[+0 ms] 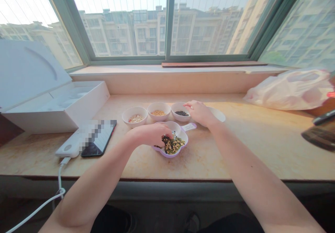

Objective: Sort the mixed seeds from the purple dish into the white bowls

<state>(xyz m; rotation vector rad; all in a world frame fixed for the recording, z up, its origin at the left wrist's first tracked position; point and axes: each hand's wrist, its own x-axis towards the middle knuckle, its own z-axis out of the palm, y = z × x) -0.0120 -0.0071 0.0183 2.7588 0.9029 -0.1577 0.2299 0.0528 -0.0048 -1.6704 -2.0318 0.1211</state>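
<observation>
My left hand [149,134] is curled over a lilac flower-shaped dish [183,140], its fingertips down among a heap of mixed green, yellow and dark beans [172,145]. My right hand [199,113] reaches over the rim of a white bowl of black seeds [181,113], and its fingertips hide whether it holds any. Beside that bowl stand a white bowl of yellow grains [158,113] and a white bowl of pale flakes [135,118]. A white saucer [219,114] lies partly hidden behind my right hand. A small paper label [188,127] touches the dish.
All of this stands on a mottled stone windowsill [248,149]. To the left are an open white box [52,100], a white power bank [68,144] with a cable, and a phone [99,138]. A plastic bag [290,90] lies far right, below the window [167,20].
</observation>
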